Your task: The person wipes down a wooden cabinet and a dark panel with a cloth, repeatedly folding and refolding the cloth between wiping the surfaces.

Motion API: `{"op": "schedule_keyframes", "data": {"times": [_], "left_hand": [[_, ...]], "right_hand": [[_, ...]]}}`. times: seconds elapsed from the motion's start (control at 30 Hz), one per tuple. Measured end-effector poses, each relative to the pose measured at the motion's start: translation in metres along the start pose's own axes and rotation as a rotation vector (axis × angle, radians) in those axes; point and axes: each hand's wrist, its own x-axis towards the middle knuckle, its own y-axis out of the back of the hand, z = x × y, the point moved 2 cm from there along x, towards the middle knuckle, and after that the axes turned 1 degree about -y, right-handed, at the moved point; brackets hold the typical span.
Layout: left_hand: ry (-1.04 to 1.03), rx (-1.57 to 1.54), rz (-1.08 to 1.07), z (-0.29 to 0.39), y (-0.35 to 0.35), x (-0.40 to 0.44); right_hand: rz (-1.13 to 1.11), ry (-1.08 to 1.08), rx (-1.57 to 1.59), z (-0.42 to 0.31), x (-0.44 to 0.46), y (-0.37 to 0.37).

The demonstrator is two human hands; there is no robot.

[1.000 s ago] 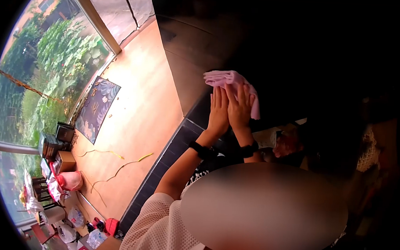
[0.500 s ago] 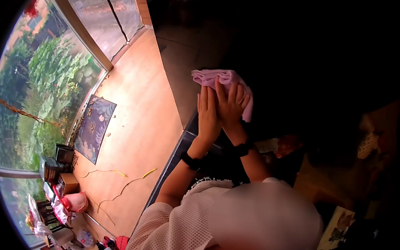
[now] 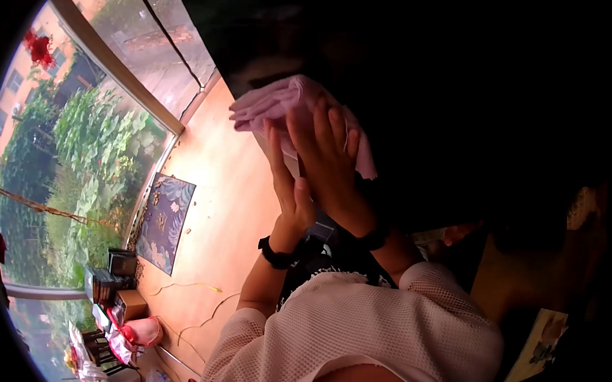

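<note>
A folded pink cloth [image 3: 272, 101] lies against a dark surface in the upper middle of the head view. My right hand [image 3: 331, 171] rests flat on the cloth, fingers stretched out and slightly apart. Just to its left, my left hand [image 3: 289, 207] has its fingers extended, with the tips at the cloth's lower edge. Whether those tips press on the cloth or only meet it, I cannot tell. Both wrists carry dark bands. Deep shadow hides most of the dark surface and the cloth's right side.
At the left, a patterned mat [image 3: 166, 222] lies on the orange-tan floor [image 3: 218, 180] by large windows. Several items stand below it, including a cardboard box [image 3: 131, 305] and a pink container [image 3: 146, 331]. A thin yellow-ended cord [image 3: 186, 285] trails over the floor.
Both hands and the cloth have moved up and to the left in view. The cloth's left end now juts over the surface's edge in view. The camera view has shifted too.
</note>
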Motion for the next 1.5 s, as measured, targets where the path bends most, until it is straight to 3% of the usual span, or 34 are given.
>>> {"op": "schedule_keyframes", "data": {"times": [0.07, 0.2, 0.27, 0.33, 0.5, 0.6, 0.73, 0.8, 0.87, 0.97, 1.13, 1.2, 1.27, 1.4, 1.5], "left_hand": [[-0.101, 0.170, -0.230, -0.020, -0.020, -0.028], [-0.194, 0.337, -0.494, -0.085, -0.045, -0.134], [0.019, 0.302, -0.689, -0.101, -0.046, -0.163], [0.010, 0.253, -0.610, -0.103, -0.034, -0.161], [0.033, -0.015, -0.242, -0.125, -0.010, -0.091], [-0.026, -0.111, -0.121, -0.121, 0.006, -0.056], [-0.259, 0.209, -0.297, -0.122, 0.018, -0.048], [-0.232, 0.195, -0.212, -0.146, 0.013, -0.087], [-0.245, 0.201, -0.335, -0.167, 0.010, -0.117], [-0.266, 0.176, -0.495, -0.171, 0.001, -0.132], [-0.326, 0.090, -0.383, -0.122, -0.016, -0.083], [-0.348, 0.055, -0.308, -0.098, -0.028, -0.051], [-0.366, 0.036, -0.233, -0.077, -0.034, -0.023], [-0.428, 0.045, -0.181, -0.062, -0.040, -0.017], [-0.576, 0.073, -0.406, -0.073, -0.055, -0.055]], "right_hand": [[0.059, -0.020, -0.095, 0.025, -0.044, -0.010], [-0.151, 0.040, -0.233, 0.077, -0.165, -0.051], [-0.119, 0.017, -0.202, 0.084, -0.176, -0.061], [-0.117, 0.006, -0.202, 0.073, -0.185, -0.065], [-0.094, 0.094, -0.169, 0.021, -0.055, -0.040], [-0.097, 0.060, -0.221, 0.006, -0.034, -0.041], [0.100, 0.052, -0.376, 0.015, -0.069, -0.089], [0.004, 0.014, -0.360, 0.029, -0.115, -0.122], [-0.176, -0.036, -0.260, 0.043, -0.191, -0.173], [-0.124, -0.110, -0.050, 0.050, -0.214, -0.175], [-0.210, 0.015, -0.251, 0.020, -0.090, -0.073], [0.031, 0.109, -0.202, 0.014, -0.034, -0.029], [0.091, 0.088, -0.214, 0.012, -0.006, 0.001], [0.150, 0.039, -0.329, 0.029, -0.029, 0.005], [0.165, -0.067, -0.380, 0.050, -0.096, -0.008]]}}
